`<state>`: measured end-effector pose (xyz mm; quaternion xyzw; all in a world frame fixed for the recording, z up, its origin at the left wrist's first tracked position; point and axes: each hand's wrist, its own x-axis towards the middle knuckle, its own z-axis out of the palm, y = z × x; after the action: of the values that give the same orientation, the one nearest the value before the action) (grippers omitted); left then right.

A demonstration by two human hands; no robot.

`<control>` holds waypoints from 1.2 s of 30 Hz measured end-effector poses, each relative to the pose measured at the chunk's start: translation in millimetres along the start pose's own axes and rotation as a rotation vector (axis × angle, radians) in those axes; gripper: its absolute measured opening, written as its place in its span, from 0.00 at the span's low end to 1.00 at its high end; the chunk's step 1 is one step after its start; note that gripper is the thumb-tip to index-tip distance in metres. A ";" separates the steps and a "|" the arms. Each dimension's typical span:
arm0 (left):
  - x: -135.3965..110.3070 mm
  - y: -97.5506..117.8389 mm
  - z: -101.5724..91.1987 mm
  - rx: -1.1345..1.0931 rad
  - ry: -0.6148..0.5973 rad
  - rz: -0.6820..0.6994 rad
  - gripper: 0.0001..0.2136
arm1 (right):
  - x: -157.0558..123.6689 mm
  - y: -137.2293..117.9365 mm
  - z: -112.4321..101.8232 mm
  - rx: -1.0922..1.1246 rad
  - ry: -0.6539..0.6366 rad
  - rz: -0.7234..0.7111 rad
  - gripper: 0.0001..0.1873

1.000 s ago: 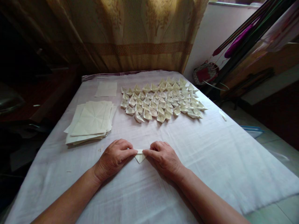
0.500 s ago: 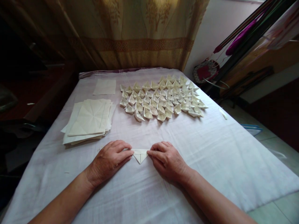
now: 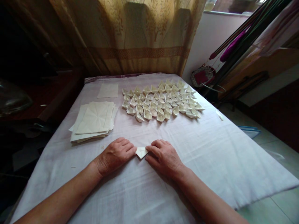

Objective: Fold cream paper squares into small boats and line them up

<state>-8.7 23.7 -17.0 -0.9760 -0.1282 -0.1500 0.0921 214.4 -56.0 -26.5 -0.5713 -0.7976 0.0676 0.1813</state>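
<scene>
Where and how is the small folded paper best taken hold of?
Probably by the left and right corners of the folded paper, pinched between thumb and fingers from either side. It looks flat, with a straight far edge and a point facing near, so the corners reach out sideways. The left hand and right hand are at those sides.

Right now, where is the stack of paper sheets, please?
In the head view, the paper stack lies at left on the white cloth, nearer than the single sheet and beyond the left hand.
</scene>
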 end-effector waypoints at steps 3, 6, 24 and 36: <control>-4.3 3.3 5.7 -0.065 0.083 -0.124 0.08 | 2.3 0.8 4.8 -0.052 0.014 0.002 0.07; -7.1 8.2 12.1 -0.242 0.145 -0.357 0.07 | 3.5 2.8 9.3 -0.014 0.036 0.065 0.09; 2.1 18.2 3.0 -1.181 0.205 -1.197 0.12 | 8.8 6.7 9.2 0.335 0.052 0.254 0.06; -3.2 22.0 3.7 -1.219 0.051 -1.073 0.09 | 10.4 11.7 4.8 0.444 0.048 0.162 0.08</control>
<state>-4.5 2.9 -24.6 -0.6566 -0.4724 -0.2392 -0.5371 220.1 -41.8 -32.4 -0.5809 -0.7102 0.2421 0.3155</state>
